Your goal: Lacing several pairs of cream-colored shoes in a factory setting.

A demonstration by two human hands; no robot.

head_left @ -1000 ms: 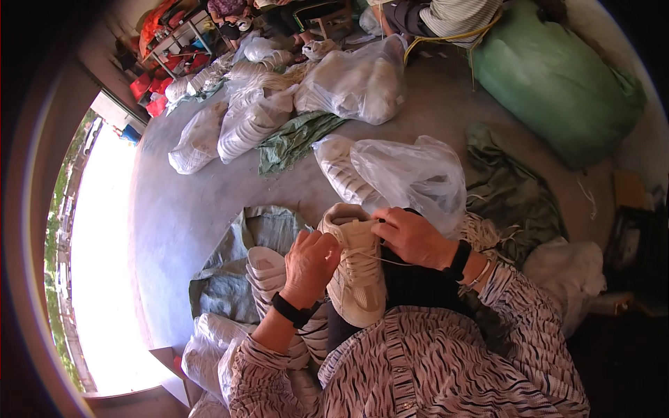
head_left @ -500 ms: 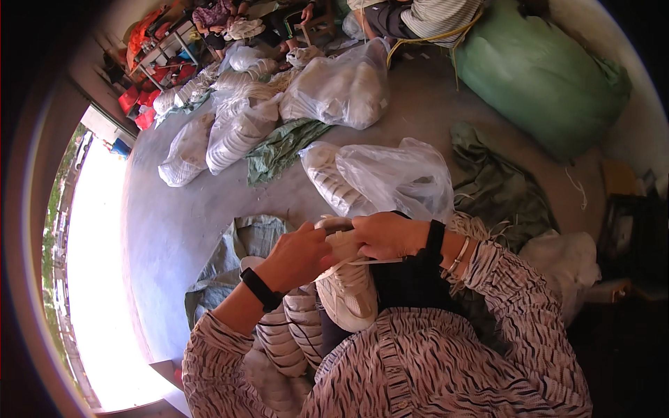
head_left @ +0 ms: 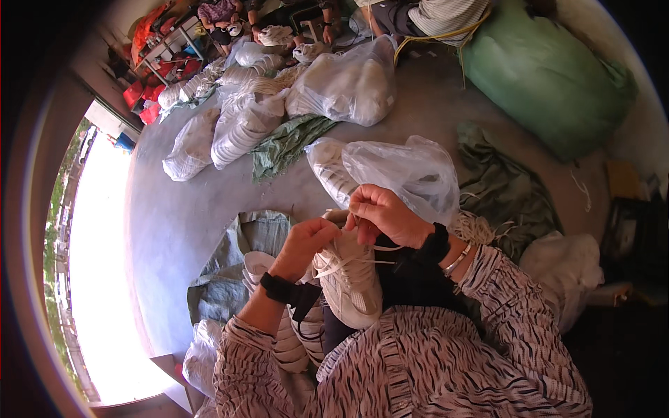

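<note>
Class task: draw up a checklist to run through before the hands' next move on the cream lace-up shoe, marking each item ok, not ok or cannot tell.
1. Cream lace-up shoe turned with its toe toward the wearer: ok.
2. Left hand up at the shoe's ankle end: ok.
3. Right hand at that same end: ok.
4. What the right fingertips pinch: cannot tell; too small to make out.
5. Thin cream lace lying neat: not ok; it runs loosely across the shoe's front.
6. Translucent plastic bag clear of the right hand: cannot tell; they overlap in view.
</note>
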